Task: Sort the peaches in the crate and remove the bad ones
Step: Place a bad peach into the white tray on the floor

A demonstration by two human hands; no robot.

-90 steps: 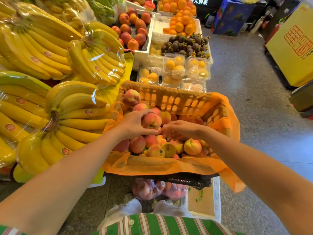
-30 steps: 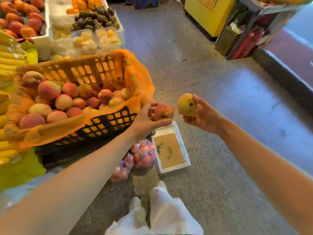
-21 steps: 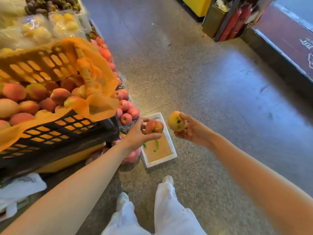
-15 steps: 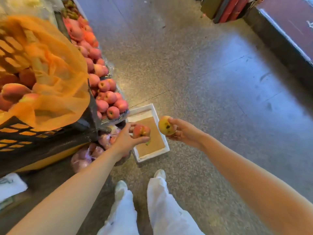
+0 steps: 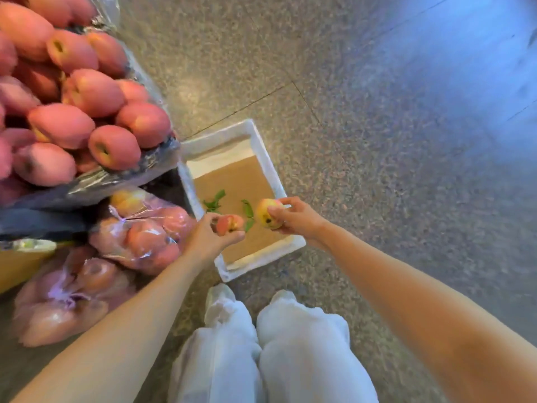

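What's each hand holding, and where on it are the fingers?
The left hand holds a red peach, fingers above and thumb below. The right hand holds a yellow peach, fingers on its top and right side.

Soft, moderately bright light fills the scene. A cool bluish glare sheens the speckled floor (image 5: 436,82) at the upper right, where the light comes from. Shadows are faint, deepest under the heaped red fruit (image 5: 87,112) at left. Motion blur softens everything, even the yellow peach (image 5: 266,213), and the forearms (image 5: 421,315) stretch wide toward the lower corners.
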